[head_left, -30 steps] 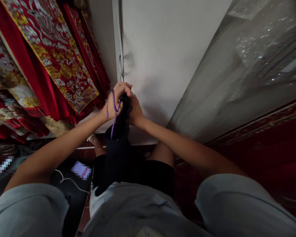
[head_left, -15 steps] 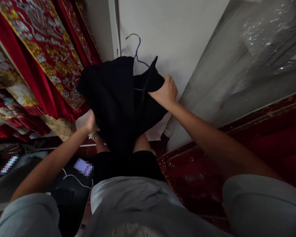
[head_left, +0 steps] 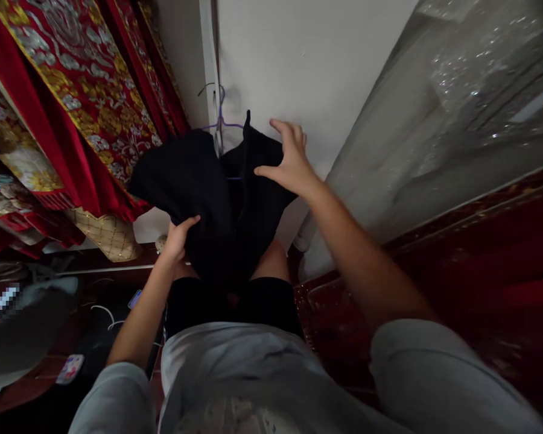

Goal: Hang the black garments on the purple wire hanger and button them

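Observation:
A black garment (head_left: 217, 199) hangs on a purple wire hanger (head_left: 221, 117) against the white wall, its lower part drooping over my knees. My left hand (head_left: 178, 238) grips the garment's lower left fold with curled fingers. My right hand (head_left: 289, 160) is at the garment's upper right edge, fingers spread and stretched out, thumb resting against the cloth; it holds nothing.
Red hangings with gold and silver embroidery (head_left: 81, 102) fill the left side. A white wall (head_left: 308, 60) is ahead, and a glossy grey panel (head_left: 434, 120) leans at the right. A phone (head_left: 70, 369) and a white cable (head_left: 104, 313) lie on the dark floor at lower left.
The garment was bunched in both hands a second ago, then lifted and spread out. My right hand has now let go of its upper right edge and opened; my left hand shifted up onto the lower fold.

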A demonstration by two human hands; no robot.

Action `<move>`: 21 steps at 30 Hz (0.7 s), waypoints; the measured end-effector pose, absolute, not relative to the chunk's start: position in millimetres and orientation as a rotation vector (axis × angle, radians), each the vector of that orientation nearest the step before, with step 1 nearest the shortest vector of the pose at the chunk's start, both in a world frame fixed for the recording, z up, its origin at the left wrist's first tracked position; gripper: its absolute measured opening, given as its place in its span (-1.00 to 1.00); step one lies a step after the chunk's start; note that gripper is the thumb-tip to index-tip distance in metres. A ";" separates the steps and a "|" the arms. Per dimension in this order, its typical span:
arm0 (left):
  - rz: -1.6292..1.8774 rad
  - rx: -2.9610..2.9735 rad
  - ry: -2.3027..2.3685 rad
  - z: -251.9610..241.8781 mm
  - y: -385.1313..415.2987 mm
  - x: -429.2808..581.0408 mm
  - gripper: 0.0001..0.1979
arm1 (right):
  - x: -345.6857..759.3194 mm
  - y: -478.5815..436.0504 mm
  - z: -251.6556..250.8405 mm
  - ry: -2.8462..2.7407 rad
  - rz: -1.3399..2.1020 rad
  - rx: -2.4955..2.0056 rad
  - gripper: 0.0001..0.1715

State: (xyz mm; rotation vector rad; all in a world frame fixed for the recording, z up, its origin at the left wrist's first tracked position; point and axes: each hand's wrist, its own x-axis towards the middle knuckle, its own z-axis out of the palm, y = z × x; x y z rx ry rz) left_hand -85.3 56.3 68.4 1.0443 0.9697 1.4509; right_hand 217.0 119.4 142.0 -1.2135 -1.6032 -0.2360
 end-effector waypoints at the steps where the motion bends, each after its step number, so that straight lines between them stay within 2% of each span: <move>1: 1.416 0.976 0.969 63.2 48.6 -81.0 -0.46 | 204.8 114.0 128.1 -1.530 -0.204 -1.202 -0.17; 5: 1.337 0.719 0.984 38.1 20.2 -56.7 -0.51 | 130.9 90.6 42.7 -1.116 0.136 -1.245 -0.21; 8: 1.386 0.660 1.036 23.4 8.9 -47.4 -0.55 | 85.8 64.9 -21.5 -0.835 0.586 -1.409 -0.49; 10: 1.456 0.705 1.075 17.5 6.5 -50.4 -0.58 | 77.2 45.6 -46.6 -0.778 0.859 -1.440 -0.74; 11: 1.511 0.761 1.104 15.2 6.1 -53.8 -0.59 | 79.2 36.9 -52.3 -0.795 0.960 -1.434 -0.79; 16: 2.090 1.252 1.452 1.8 -0.5 -63.7 -0.46 | 109.8 10.1 -31.6 -0.984 1.157 -1.372 -0.66; 18: 2.088 1.526 1.499 -4.5 -7.5 -55.5 -0.59 | 113.6 3.0 -15.7 -1.016 1.137 -1.362 -0.63; 20: 1.907 1.751 1.411 -9.9 -15.9 -41.0 -0.80 | 110.4 -4.7 -2.3 -1.067 1.122 -1.336 -0.59; 21: 1.827 1.798 1.337 -11.8 -20.2 -32.7 -0.83 | 107.6 -8.5 3.1 -1.095 1.123 -1.318 -0.58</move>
